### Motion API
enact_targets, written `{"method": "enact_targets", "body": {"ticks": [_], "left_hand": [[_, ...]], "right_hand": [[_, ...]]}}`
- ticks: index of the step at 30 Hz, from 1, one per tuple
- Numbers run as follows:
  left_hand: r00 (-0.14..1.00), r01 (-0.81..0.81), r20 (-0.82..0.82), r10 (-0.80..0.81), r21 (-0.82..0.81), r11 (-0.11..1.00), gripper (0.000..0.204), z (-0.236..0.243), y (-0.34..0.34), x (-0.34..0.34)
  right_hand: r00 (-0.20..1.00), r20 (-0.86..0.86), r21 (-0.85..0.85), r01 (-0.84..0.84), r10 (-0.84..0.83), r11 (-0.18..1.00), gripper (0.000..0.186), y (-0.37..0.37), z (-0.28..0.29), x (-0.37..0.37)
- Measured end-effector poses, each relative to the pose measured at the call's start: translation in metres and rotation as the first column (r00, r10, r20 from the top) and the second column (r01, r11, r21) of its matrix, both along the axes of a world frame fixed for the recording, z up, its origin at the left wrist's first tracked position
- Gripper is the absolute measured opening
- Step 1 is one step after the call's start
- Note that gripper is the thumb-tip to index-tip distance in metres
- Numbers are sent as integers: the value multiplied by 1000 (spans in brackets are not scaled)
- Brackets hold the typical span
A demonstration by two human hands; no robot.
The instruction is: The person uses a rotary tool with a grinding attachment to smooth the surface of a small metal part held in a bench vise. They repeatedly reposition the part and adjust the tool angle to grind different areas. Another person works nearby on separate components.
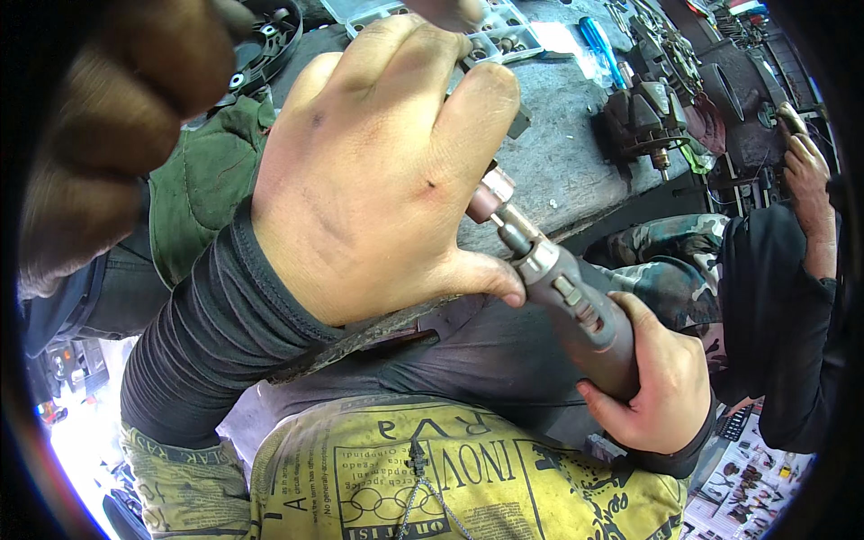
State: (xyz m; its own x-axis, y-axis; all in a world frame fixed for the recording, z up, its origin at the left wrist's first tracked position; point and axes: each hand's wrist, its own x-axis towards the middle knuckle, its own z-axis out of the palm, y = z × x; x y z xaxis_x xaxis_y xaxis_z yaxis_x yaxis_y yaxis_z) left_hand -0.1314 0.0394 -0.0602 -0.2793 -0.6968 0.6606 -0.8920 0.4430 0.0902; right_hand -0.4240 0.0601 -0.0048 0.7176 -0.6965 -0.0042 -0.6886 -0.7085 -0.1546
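My right hand (661,382) is wrapped round a handheld tool (585,328) with a dark grey body, a slide switch and a metal collar. The tool's dark narrow tip points up and left at a cylindrical metal part (492,193). My left hand (369,171), palm down, covers the middle of the view. Its thumb stretches to the tool's collar, and its other fingers curl over the edge of the metal part. What those fingers grip underneath is hidden. Whether the tool's tip is inside the metal part, I cannot tell.
Another person's large, blurred hand (117,135) fills the upper left. On the grey workbench (562,117) are a compartment box (513,31), a blue-handled tool (598,45) and a machine part (643,121). At right sits a co-worker in camouflage trousers (661,256).
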Motion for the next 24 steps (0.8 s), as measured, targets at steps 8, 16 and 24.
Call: {"method": "enact_targets", "body": {"ticks": [8, 16, 24], "left_hand": [[949, -12, 310, 67, -175, 984, 107, -15, -20, 17], [997, 67, -36, -68, -28, 997, 102, -19, 3, -4], [999, 21, 36, -14, -216, 976, 73, -29, 4, -8]], "right_hand": [[998, 63, -10, 27, -26, 1000, 74, 9, -19, -1], [975, 202, -125, -63, 88, 990, 78, 9, -7, -10], [992, 111, -53, -53, 58, 997, 92, 14, 8, 20]]}}
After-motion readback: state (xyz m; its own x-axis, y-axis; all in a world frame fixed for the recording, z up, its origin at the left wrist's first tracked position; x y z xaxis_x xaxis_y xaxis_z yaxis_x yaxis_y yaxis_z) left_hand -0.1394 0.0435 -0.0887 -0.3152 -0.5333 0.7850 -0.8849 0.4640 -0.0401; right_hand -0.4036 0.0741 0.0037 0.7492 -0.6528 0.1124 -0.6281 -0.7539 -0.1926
